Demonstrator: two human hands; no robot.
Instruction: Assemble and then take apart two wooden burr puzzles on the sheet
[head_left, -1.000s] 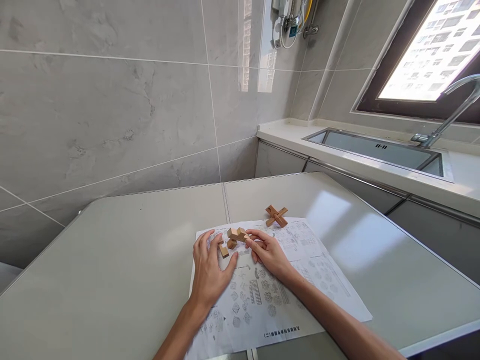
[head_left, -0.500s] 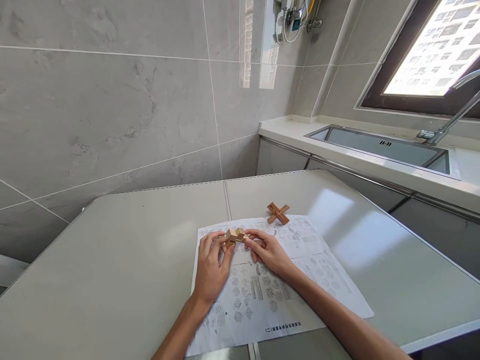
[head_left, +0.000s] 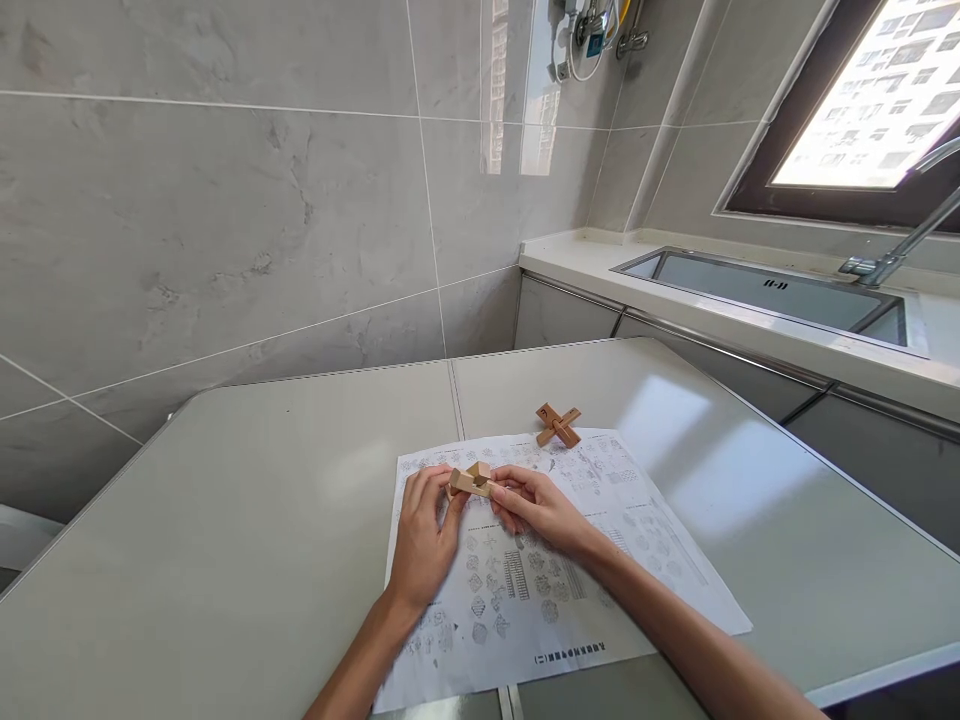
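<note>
Between my two hands, above the printed sheet (head_left: 585, 600), are light wooden puzzle blocks (head_left: 471, 484) with notches cut in them. My left hand (head_left: 426, 530) is closed on their left side, thumb below and fingertips behind. On the right end, my right hand (head_left: 536, 508) pinches with thumb and forefinger. How many blocks are held, and how they fit together, I cannot tell. Behind my right hand, at the sheet's far edge, lies a darker wooden cross (head_left: 558, 426) made of interlocked pieces.
The pale table (head_left: 225, 520) carries the sheet, which is covered with small diagrams and lettering. A tiled wall (head_left: 225, 220) rises behind it. To the right is a counter with a sink (head_left: 757, 290) and a faucet (head_left: 877, 268), below a window (head_left: 862, 110).
The held wooden blocks have turned between my fingers, so a long notched side now faces me. My hands stay in nearly the same place, and the wooden cross has not moved.
</note>
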